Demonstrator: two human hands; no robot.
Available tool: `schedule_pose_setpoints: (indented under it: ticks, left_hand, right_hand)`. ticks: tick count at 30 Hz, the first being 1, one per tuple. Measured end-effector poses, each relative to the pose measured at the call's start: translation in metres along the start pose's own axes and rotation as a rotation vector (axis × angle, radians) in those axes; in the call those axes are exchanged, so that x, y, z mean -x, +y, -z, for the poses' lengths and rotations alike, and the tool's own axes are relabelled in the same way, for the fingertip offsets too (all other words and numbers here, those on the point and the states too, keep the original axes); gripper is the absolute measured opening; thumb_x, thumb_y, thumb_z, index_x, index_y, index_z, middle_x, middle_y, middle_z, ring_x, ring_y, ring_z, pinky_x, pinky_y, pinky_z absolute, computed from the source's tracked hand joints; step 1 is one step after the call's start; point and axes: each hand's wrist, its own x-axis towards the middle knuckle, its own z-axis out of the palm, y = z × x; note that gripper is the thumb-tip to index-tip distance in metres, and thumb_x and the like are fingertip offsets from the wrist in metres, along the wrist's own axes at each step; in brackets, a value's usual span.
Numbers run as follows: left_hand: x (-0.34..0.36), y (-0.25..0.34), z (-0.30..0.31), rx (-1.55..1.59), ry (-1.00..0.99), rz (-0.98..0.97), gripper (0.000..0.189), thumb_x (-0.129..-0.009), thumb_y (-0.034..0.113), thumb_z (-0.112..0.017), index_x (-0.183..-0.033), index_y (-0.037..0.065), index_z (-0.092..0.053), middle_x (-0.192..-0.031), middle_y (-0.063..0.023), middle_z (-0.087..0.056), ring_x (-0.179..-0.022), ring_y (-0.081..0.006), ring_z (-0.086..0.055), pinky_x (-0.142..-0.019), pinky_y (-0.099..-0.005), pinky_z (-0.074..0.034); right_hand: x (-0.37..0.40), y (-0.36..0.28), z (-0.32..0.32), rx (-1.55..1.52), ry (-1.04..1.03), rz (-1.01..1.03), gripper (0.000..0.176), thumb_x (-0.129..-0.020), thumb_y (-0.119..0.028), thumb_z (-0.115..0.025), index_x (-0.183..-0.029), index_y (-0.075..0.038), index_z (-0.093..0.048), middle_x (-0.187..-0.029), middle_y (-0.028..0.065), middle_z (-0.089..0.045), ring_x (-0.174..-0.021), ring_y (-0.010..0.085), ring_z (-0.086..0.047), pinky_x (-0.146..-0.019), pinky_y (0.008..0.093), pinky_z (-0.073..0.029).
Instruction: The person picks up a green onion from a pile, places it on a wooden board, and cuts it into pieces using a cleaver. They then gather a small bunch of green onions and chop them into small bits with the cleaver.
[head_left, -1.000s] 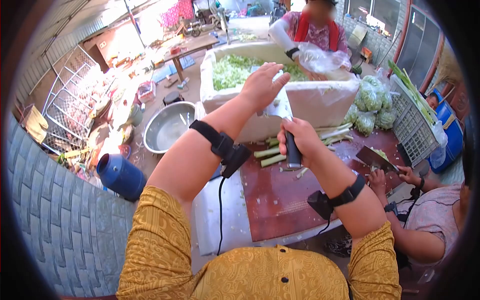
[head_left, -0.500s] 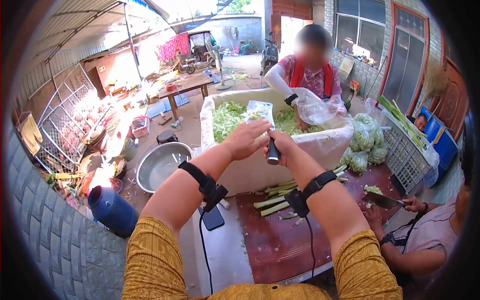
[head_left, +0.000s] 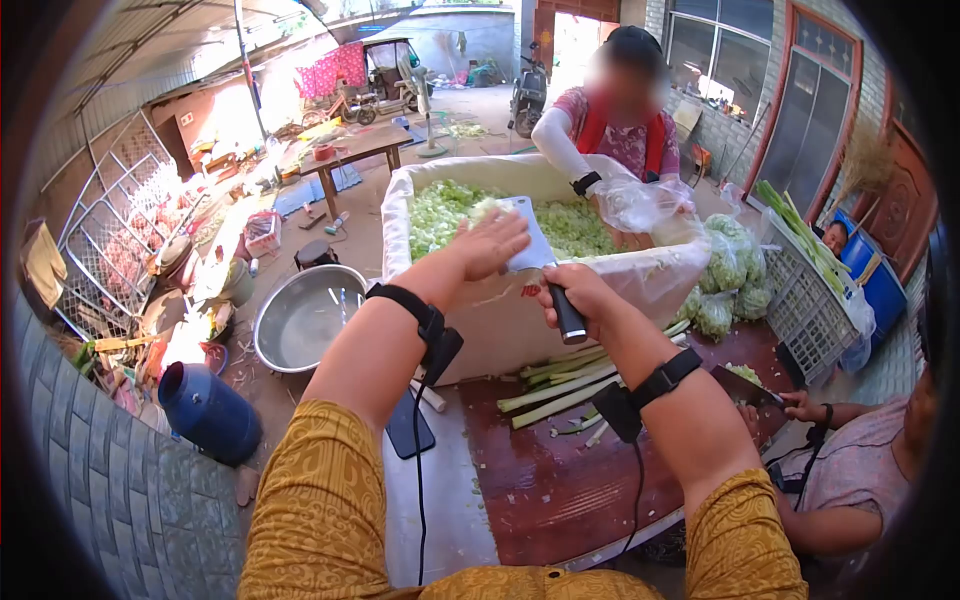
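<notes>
Beside the white bin [head_left: 540,300] stand bagged greens [head_left: 728,265] and a crate [head_left: 805,285].

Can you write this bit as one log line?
right hand: grips cleaver | left hand: open beside it | chopped greens: in white bin | stalks: on red tabletop

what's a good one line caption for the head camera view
Right hand grips a cleaver beside the open left hand, over a box of chopped greens
</notes>
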Motion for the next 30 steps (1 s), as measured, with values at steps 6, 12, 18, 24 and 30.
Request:
schedule_pose_setpoints:
  ticks: [6,12,18,24,30]
  left_hand:
    - [-0.008,-0.028,0.009,0.044,0.058,0.651,0.065,-0.095,0.061,-0.020,-0.144,0.021,-0.037,-0.156,-0.0046,-0.018,-0.144,-0.0264,-0.014,-0.110,-0.0629,-0.011]
    - [-0.023,-0.049,0.002,0.041,0.287,0.314,0.058,-0.091,0.056,-0.044,-0.133,0.017,-0.052,-0.150,-0.0095,-0.032,-0.138,-0.0288,-0.029,-0.108,-0.0581,-0.024]
    - [-0.006,0.022,0.026,-0.200,0.391,0.471,0.069,-0.081,0.058,-0.061,-0.139,0.026,-0.043,-0.151,-0.0057,-0.032,-0.141,-0.0262,-0.024,-0.110,-0.0571,-0.023]
    - [0.000,-0.018,0.041,-0.444,0.412,0.710,0.037,-0.089,0.030,-0.058,-0.125,0.022,-0.057,-0.137,-0.0057,-0.049,-0.130,-0.0239,-0.041,-0.105,-0.0542,-0.030]
    - [0.007,0.009,0.049,-0.590,0.238,0.408,0.021,-0.085,0.011,-0.054,-0.096,0.013,-0.072,-0.104,-0.0082,-0.069,-0.102,-0.0264,-0.064,-0.091,-0.0474,-0.044]
  right_hand:
    - [0.011,0.004,0.022,0.088,-0.031,-0.061,0.017,-0.096,-0.021,-0.047,-0.092,-0.004,-0.047,-0.065,0.0062,-0.054,-0.044,0.0161,-0.054,-0.041,0.0283,-0.047]
    - [0.024,0.002,0.030,0.142,-0.044,-0.056,0.018,-0.097,-0.022,-0.047,-0.093,-0.005,-0.047,-0.065,0.0058,-0.054,-0.044,0.0153,-0.053,-0.040,0.0275,-0.046]
    - [0.044,0.005,0.027,0.184,-0.116,-0.045,0.018,-0.096,-0.023,-0.050,-0.091,-0.006,-0.047,-0.065,0.0054,-0.053,-0.045,0.0145,-0.052,-0.041,0.0273,-0.046]
    - [0.077,0.019,0.033,0.110,-0.120,-0.027,0.019,-0.096,-0.023,-0.049,-0.090,-0.005,-0.047,-0.064,0.0053,-0.053,-0.045,0.0146,-0.052,-0.041,0.0280,-0.045]
    - [0.134,0.040,0.041,-0.045,-0.056,-0.011,0.016,-0.096,-0.021,-0.049,-0.092,-0.005,-0.047,-0.063,0.0054,-0.053,-0.045,0.0154,-0.053,-0.041,0.0272,-0.044]
